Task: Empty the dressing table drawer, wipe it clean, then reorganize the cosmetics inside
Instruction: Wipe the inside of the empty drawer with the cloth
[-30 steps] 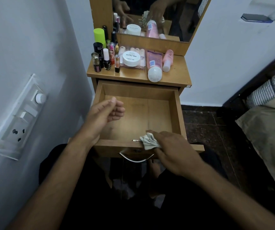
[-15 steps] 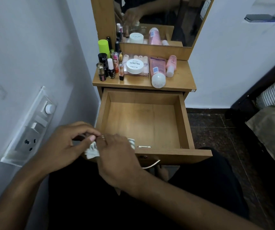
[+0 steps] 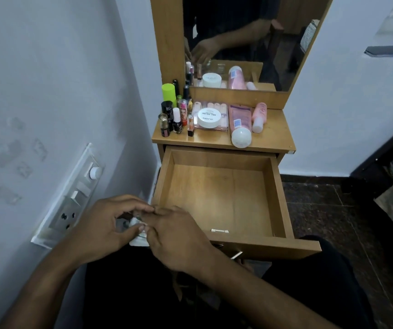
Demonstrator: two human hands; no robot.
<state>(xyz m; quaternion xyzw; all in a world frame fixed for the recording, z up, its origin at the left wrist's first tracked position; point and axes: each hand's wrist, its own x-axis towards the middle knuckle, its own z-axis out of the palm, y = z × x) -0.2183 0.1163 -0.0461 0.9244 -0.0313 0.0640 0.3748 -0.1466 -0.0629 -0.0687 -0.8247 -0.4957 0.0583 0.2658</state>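
From the head view I see the smooth wooden drawer point(image 3: 221, 198) pulled out and bare, cosmetics point(image 3: 211, 118) up on the desk point(image 3: 274, 136). My left hand point(image 3: 103, 230) and right hand point(image 3: 179, 238) pinch a crumpled white cloth point(image 3: 137, 233) with curled fingers, beside the drawer's left front corner, about where they held it half a second ago.

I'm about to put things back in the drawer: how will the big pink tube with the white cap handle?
The pink tube lies flat on the tabletop, so it is unlikely to tip. Its round cap may let it roll. The body looks soft and squeezable.
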